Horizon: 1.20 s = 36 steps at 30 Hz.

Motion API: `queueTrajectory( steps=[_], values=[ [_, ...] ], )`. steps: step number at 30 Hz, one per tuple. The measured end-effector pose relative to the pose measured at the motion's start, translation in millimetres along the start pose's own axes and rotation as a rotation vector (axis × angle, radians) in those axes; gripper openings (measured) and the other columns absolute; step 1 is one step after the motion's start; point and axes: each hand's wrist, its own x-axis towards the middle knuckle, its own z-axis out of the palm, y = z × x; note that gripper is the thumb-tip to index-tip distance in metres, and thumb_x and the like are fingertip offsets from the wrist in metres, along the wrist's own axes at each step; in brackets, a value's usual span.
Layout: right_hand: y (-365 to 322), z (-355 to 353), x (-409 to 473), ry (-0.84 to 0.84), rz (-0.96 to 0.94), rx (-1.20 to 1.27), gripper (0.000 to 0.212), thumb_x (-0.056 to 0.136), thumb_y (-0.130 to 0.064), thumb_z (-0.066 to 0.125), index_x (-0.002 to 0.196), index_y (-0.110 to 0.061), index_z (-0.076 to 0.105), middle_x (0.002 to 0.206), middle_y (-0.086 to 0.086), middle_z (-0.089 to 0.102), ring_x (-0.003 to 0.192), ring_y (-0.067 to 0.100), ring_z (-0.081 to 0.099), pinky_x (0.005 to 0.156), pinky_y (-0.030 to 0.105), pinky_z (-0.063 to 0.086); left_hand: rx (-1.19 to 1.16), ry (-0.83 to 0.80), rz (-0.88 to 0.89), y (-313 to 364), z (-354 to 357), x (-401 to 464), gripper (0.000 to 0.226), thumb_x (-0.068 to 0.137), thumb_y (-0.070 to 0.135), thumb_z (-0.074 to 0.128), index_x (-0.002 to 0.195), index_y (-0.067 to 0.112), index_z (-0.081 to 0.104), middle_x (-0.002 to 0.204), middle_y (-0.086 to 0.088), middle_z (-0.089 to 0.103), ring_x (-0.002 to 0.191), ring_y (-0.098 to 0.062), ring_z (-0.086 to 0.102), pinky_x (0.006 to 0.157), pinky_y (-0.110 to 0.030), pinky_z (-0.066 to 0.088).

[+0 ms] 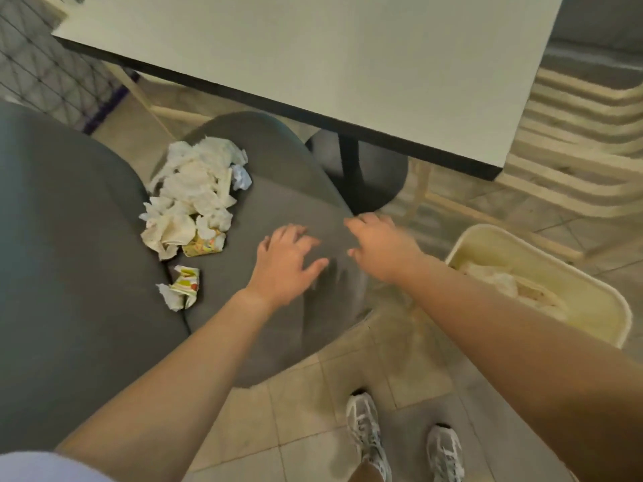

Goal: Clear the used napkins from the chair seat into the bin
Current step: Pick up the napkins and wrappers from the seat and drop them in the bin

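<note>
A heap of crumpled white napkins [195, 193] lies on the grey chair seat [278, 203], against the backrest. A smaller crumpled napkin with a yellow print [182, 287] sits apart, nearer to me. My left hand [285, 262] hovers over the bare seat to the right of the napkins, fingers spread and holding nothing. My right hand [381, 250] is over the seat's right edge, fingers apart and also holding nothing. The cream bin [591, 321] stands on the floor to the right, with some paper inside it.
A white table [313, 57] with a black edge and a black pedestal leg [351, 175] stands beyond the chair. The grey backrest [69, 255] rises at the left. My two shoes [403, 443] are on the tiled floor below.
</note>
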Motion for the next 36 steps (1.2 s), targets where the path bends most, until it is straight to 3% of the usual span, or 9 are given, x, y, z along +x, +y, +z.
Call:
queueTrajectory(
  steps=[14, 18, 25, 29, 32, 36],
  values=[
    [-109, 7, 121, -0.132, -0.261, -0.085, 0.051, 0.095, -0.028, 0.049, 0.143, -0.018, 0.031, 0.143, 0.011, 0.037, 0.132, 0.033, 0.033, 0.106, 0.047, 0.035, -0.026, 0.032, -0.344, -128, -11, 9, 0.051, 0.088, 0.046, 0.053, 0.131, 0.020, 0.048, 0.145, -0.003, 0.036, 0.136, -0.023, 0.025, 0.108, -0.044, 0.024],
    [-126, 15, 157, -0.214, -0.299, -0.104, 0.055, 0.096, -0.027, 0.047, 0.146, -0.021, 0.026, 0.149, 0.009, 0.030, 0.140, 0.032, 0.025, 0.109, 0.044, 0.033, -0.079, 0.008, -0.450, -151, -13, 12, 0.054, 0.085, 0.039, 0.056, 0.136, 0.028, 0.042, 0.147, -0.002, 0.031, 0.138, -0.022, 0.021, 0.109, -0.048, 0.023],
    [-173, 45, 202, -0.293, -0.487, -0.152, 0.049, 0.094, -0.025, 0.051, 0.140, -0.018, 0.036, 0.142, 0.010, 0.035, 0.130, 0.033, 0.033, 0.099, 0.044, 0.041, 0.013, -0.266, -0.653, -206, -11, 2, 0.081, 0.072, 0.030, 0.067, 0.140, 0.038, 0.025, 0.151, -0.003, 0.014, 0.139, -0.030, 0.011, 0.101, -0.057, 0.030],
    [-193, 71, 218, -0.299, -0.607, -0.192, 0.051, 0.092, -0.022, 0.054, 0.140, -0.018, 0.038, 0.143, 0.008, 0.034, 0.130, 0.032, 0.029, 0.098, 0.045, 0.042, 0.106, -0.459, -0.676, -226, 3, -2, 0.092, 0.068, 0.018, 0.075, 0.140, 0.040, 0.022, 0.153, -0.003, 0.001, 0.134, -0.036, 0.019, 0.093, -0.054, 0.041],
    [-204, 95, 229, -0.268, -0.763, -0.241, 0.047, 0.093, -0.018, 0.054, 0.138, -0.014, 0.043, 0.135, 0.009, 0.043, 0.124, 0.031, 0.035, 0.093, 0.042, 0.044, 0.042, -0.440, -0.690, -233, 18, 0, 0.080, 0.071, 0.002, 0.070, 0.136, 0.030, 0.033, 0.153, -0.007, -0.003, 0.132, -0.037, 0.020, 0.094, -0.052, 0.042],
    [-214, 126, 242, -0.312, -0.795, -0.251, 0.043, 0.090, -0.009, 0.056, 0.132, -0.009, 0.047, 0.135, 0.009, 0.042, 0.120, 0.029, 0.038, 0.094, 0.040, 0.044, 0.004, -0.337, -0.659, -241, 32, 6, 0.069, 0.078, -0.004, 0.059, 0.138, 0.023, 0.036, 0.147, -0.010, 0.012, 0.127, -0.034, 0.025, 0.092, -0.045, 0.048]
  ],
)
